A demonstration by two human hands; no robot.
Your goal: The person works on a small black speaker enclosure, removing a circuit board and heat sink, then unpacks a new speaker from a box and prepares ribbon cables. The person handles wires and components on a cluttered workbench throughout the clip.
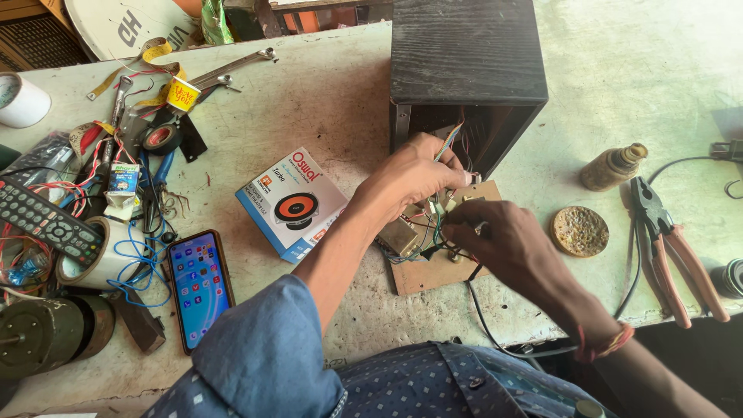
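Where hands work, pliers [672, 248] alongside

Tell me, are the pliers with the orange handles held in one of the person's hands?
No, the pliers lie on the table to the right, apart from the right hand and left hand, which work at the wired board.

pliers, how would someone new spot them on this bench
Start at the black wooden box at the top of the table and go right and down, past the round brown disc. The pliers lie near the table's right edge. Their orange-red handles set them apart from the small brown bottle above.
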